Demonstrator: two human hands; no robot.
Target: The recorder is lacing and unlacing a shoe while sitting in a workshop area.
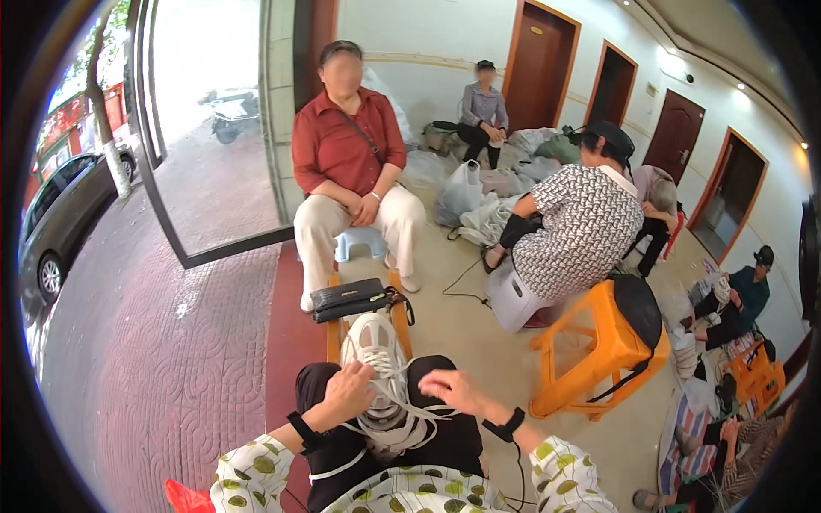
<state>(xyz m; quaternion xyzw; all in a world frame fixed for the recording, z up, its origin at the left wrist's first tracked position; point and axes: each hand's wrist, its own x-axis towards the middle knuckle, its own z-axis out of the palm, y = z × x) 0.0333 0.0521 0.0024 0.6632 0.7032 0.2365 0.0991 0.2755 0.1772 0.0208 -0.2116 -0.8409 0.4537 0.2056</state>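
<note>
From the left, the left hand [346,393] bends over the lacing of a pale lace-up sneaker [385,415], its fingertips touching the front; whether they pinch a strand cannot be told. The sneaker lies lengthwise between the person's knees, and its lacing looks partway along: the white laces [423,413] cross the upper in several rows, while slack loops and lengths spill over the right side, not drawn in, and no finished bow shows. Which eyelets are filled is too small to make out. The right hand [455,392] is just beside the sneaker's right side, fingers loosely curled; I cannot tell whether a lace is caught between them. Of the containers, again from the left, a black wristlet pouch [351,299] lies on an orange stool [399,323] beyond the sneaker, its contents hidden. Farther back, a translucent plastic bag [462,190] bulges on the floor with something indistinct inside. What looks like a black bag [639,309] sits on a second orange stool [599,342], its contents unseen. At far right, a striped woven sack [697,427] shows only partly; whether it holds anything is unclear.
</note>
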